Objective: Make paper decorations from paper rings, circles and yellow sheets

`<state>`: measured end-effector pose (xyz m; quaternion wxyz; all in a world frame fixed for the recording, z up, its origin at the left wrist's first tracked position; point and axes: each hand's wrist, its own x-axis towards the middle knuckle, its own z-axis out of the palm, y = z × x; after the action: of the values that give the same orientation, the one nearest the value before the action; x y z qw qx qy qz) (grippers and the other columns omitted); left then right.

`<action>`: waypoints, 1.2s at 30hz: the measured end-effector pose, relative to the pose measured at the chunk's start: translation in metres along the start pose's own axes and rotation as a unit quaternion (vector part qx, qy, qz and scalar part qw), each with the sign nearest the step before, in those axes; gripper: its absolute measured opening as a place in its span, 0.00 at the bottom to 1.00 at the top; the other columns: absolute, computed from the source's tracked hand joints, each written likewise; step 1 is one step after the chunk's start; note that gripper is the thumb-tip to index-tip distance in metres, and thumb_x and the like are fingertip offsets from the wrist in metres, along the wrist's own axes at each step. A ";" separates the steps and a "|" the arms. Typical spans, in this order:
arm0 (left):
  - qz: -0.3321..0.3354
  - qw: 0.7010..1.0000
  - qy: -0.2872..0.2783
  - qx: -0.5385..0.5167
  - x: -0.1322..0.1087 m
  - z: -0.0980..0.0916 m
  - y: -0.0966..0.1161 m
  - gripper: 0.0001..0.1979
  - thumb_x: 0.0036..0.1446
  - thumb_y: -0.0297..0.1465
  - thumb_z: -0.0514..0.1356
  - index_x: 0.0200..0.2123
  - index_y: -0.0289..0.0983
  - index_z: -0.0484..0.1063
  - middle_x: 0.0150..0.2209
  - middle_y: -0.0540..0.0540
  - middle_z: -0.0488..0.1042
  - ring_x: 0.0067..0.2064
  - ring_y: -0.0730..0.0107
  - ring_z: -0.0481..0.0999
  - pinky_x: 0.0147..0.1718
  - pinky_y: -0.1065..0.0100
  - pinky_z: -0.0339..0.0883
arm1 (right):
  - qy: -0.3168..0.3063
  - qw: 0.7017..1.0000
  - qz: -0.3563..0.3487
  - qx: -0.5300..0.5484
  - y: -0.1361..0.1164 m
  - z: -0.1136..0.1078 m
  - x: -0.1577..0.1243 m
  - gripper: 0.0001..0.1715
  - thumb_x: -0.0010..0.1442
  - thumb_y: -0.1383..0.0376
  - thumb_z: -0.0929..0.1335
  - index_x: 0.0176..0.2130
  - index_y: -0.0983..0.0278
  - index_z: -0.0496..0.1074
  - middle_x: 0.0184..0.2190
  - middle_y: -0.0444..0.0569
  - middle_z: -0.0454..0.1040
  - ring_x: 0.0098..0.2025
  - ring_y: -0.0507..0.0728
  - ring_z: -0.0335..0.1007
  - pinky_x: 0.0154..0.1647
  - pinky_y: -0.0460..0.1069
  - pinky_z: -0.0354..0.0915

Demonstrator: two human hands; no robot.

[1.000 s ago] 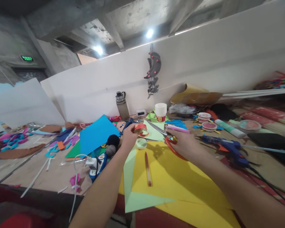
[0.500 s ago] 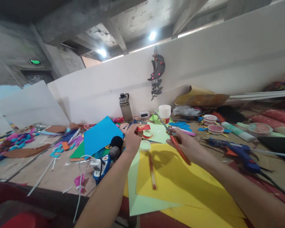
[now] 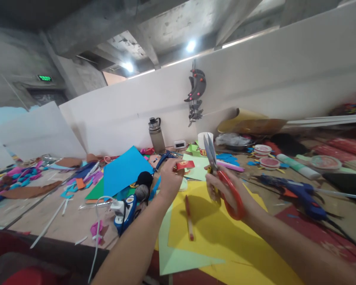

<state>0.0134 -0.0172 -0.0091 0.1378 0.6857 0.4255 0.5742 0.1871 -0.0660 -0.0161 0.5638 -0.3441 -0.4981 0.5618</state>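
Note:
My left hand (image 3: 169, 180) pinches a small curled piece of red paper (image 3: 189, 164) above the table. Its far side is pale, and the fingers hide one end. To the right, my right hand (image 3: 245, 198) grips red-handled scissors (image 3: 210, 152), their blades pointing up and slightly parted. The blades are apart from the red paper. Below both hands lie yellow sheets (image 3: 207, 241) over a pale green sheet (image 3: 172, 261). A red pencil-like stick (image 3: 189, 221) rests on the yellow. Partly behind my left hand sits a small pale round lid (image 3: 183, 184).
Behind the hands stand white paper cups (image 3: 202, 139) and a grey bottle (image 3: 156, 136). A blue glue gun (image 3: 299, 192) lies at right with its cord. On the left are a power strip (image 3: 126, 213), a blue sheet (image 3: 126, 170) and colourful scraps (image 3: 26, 174).
The scissors have turned more upright and their blades now show parted. My right hand has come lower. My left hand has shifted slightly right with the red paper.

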 end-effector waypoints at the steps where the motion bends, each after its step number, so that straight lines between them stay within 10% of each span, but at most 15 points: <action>1: -0.001 1.000 -0.022 -0.014 -0.003 0.004 0.004 0.12 0.50 0.22 0.60 0.35 0.43 0.78 0.36 0.46 0.76 0.40 0.64 0.74 0.38 0.68 0.67 | 0.002 1.000 0.004 0.014 0.000 -0.001 0.002 0.23 0.51 0.51 0.73 0.39 0.58 0.62 0.20 0.35 0.63 0.18 0.49 0.59 0.17 0.45 0.57; 11: -0.036 0.989 -0.105 -0.103 -0.021 0.018 0.017 0.15 0.51 0.25 0.62 0.42 0.44 0.79 0.44 0.45 0.78 0.44 0.62 0.76 0.40 0.64 0.73 | 0.038 0.999 -0.021 0.006 0.004 -0.009 0.010 0.25 0.48 0.51 0.74 0.37 0.58 0.62 0.21 0.35 0.64 0.19 0.49 0.61 0.19 0.45 0.59; 16: -0.063 0.992 -0.008 -0.105 -0.008 0.005 0.013 0.10 0.54 0.29 0.61 0.39 0.42 0.80 0.38 0.46 0.78 0.38 0.64 0.77 0.31 0.68 0.74 | 0.033 0.996 -0.013 -0.076 -0.006 -0.003 0.000 0.28 0.50 0.48 0.71 0.45 0.58 0.63 0.21 0.34 0.58 0.19 0.48 0.53 0.17 0.44 0.53; 22: -0.065 0.990 0.093 -0.087 0.012 -0.012 -0.002 0.11 0.54 0.31 0.61 0.42 0.39 0.77 0.37 0.48 0.78 0.30 0.71 0.76 0.29 0.70 0.74 | -0.146 0.955 0.065 -0.248 -0.013 -0.003 -0.014 0.18 0.57 0.48 0.65 0.33 0.59 0.61 0.19 0.36 0.60 0.18 0.48 0.58 0.17 0.44 0.54; 36: 0.034 0.996 0.050 0.061 0.006 -0.013 -0.003 0.22 0.52 0.17 0.57 0.46 0.42 0.77 0.45 0.49 0.80 0.49 0.65 0.77 0.50 0.64 0.70 | -0.133 0.946 0.135 -0.264 -0.023 0.010 -0.025 0.15 0.59 0.51 0.62 0.30 0.59 0.59 0.17 0.36 0.59 0.17 0.48 0.58 0.16 0.42 0.53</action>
<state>0.0005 -0.0152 -0.0029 0.0548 0.6774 0.4424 0.5852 0.1877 -0.0948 0.0036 0.2998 -0.4669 -0.6479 0.5219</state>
